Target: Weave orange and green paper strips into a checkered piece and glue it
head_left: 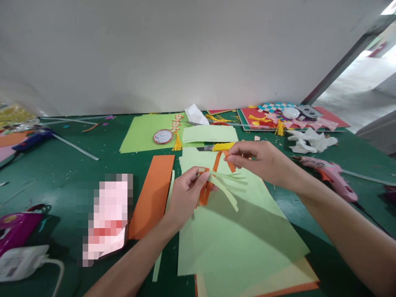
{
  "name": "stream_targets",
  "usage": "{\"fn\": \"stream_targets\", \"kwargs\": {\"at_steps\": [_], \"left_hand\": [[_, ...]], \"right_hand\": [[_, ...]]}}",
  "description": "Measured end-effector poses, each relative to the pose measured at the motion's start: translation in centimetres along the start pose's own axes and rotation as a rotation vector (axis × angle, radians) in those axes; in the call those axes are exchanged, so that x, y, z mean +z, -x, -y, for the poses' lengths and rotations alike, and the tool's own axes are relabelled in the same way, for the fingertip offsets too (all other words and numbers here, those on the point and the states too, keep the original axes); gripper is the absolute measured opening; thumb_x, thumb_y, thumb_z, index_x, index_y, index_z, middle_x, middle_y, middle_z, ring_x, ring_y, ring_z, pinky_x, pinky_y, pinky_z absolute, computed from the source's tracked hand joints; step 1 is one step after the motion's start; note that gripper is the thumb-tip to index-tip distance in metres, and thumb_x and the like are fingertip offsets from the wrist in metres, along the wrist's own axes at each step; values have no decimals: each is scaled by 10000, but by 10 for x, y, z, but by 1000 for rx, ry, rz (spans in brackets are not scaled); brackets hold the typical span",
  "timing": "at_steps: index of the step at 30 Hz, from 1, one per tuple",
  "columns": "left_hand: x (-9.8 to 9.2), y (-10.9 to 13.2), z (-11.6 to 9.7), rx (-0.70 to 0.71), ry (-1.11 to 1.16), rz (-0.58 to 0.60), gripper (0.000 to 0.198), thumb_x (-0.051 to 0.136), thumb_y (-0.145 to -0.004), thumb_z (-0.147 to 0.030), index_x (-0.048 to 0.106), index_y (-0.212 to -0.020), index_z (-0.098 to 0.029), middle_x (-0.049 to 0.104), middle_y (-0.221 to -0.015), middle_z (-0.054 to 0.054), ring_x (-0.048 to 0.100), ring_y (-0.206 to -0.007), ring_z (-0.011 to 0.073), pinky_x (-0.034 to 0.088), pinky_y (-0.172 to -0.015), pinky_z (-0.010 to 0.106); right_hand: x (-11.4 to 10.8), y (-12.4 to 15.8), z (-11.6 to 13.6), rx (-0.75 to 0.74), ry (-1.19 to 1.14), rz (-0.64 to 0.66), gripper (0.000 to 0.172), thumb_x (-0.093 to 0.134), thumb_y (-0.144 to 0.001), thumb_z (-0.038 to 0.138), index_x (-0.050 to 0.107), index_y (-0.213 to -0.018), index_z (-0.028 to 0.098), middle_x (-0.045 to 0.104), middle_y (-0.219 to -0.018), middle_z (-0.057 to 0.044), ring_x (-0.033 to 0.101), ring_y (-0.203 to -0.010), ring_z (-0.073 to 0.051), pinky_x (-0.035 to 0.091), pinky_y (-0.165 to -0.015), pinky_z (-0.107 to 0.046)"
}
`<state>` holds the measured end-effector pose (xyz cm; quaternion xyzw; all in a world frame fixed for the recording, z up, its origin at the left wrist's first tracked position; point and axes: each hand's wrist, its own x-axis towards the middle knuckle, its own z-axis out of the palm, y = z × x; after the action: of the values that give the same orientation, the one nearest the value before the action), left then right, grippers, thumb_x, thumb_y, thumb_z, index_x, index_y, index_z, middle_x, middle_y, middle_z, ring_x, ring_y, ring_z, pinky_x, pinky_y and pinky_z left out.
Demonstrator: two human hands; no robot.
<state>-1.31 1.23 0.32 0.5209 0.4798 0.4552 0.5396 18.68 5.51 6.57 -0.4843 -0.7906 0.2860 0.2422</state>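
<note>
My left hand (185,192) pinches a small bundle of woven paper strips (213,181), orange and light green, above a light green sheet (229,235). My right hand (258,159) pinches the end of one orange strip (229,161) that loops up from the bundle. Loose green strip ends (227,192) hang to the right of my left fingers. Both hands hover over the green table (62,165).
An orange paper piece (153,194) lies left of the sheet, beside a phone (107,218). A pink glue gun (329,175) lies at right, a blue one (32,138) at far left. More green sheets (145,132), a yellow-handled cutter (221,146), finished woven crafts (278,115) and a white charger (21,262) are around.
</note>
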Motion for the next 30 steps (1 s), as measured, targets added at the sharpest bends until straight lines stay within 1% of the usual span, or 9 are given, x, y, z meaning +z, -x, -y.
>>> {"fn": "stream_targets", "kwargs": {"at_steps": [4,8,11,14,19,22,26,30], "left_hand": [[0,0,0,11,12,-9,190,590,-879,-369,623,-804,-198,627,-692,-21,663,-618,134,494,-649,224],[-1,0,1,11,24,-10,184,589,-880,-361,628,-804,-198,628,-669,-21,657,-613,134,496,-656,227],[-1,0,1,8,23,-9,191,585,-883,-369,625,-803,-200,623,-642,-25,655,-608,136,505,-670,235],[-1,-1,0,4,18,-9,195,581,-885,-376,616,-803,-203,626,-660,-24,656,-608,135,509,-668,238],[-1,-1,0,7,8,-14,206,573,-894,-370,590,-776,-201,591,-672,-34,661,-620,126,497,-658,227],[-1,-1,1,3,5,-28,228,590,-884,-368,555,-735,-199,571,-653,-41,667,-635,127,489,-652,220],[-2,-1,3,-17,-2,-28,234,604,-875,-376,545,-736,-197,592,-642,-34,667,-643,130,485,-649,221],[-1,-1,3,-13,15,-28,233,608,-871,-381,554,-742,-195,593,-645,-36,663,-632,125,491,-660,222]], "right_hand": [[-2,1,1,8,19,21,216,530,-877,330,626,-723,211,654,-723,12,516,-630,-116,352,-548,-246],[-6,0,5,6,15,21,217,540,-868,335,627,-710,217,656,-695,16,485,-572,-110,353,-529,-248],[-6,1,6,-8,12,32,214,536,-871,351,637,-733,223,669,-716,9,509,-603,-120,365,-545,-247],[-4,1,4,-9,20,45,220,531,-874,361,647,-746,224,676,-726,10,529,-629,-124,368,-556,-245],[-1,1,2,10,30,65,215,541,-866,368,665,-754,232,680,-725,17,535,-624,-122,350,-523,-242],[-3,1,3,6,26,59,224,543,-869,360,659,-726,232,681,-738,19,527,-631,-121,347,-527,-244],[-4,2,2,-5,23,47,210,540,-870,332,658,-730,229,687,-754,16,530,-637,-119,365,-555,-243],[0,1,-2,3,23,63,193,557,-856,357,673,-763,234,680,-730,25,524,-619,-113,365,-553,-239]]}}
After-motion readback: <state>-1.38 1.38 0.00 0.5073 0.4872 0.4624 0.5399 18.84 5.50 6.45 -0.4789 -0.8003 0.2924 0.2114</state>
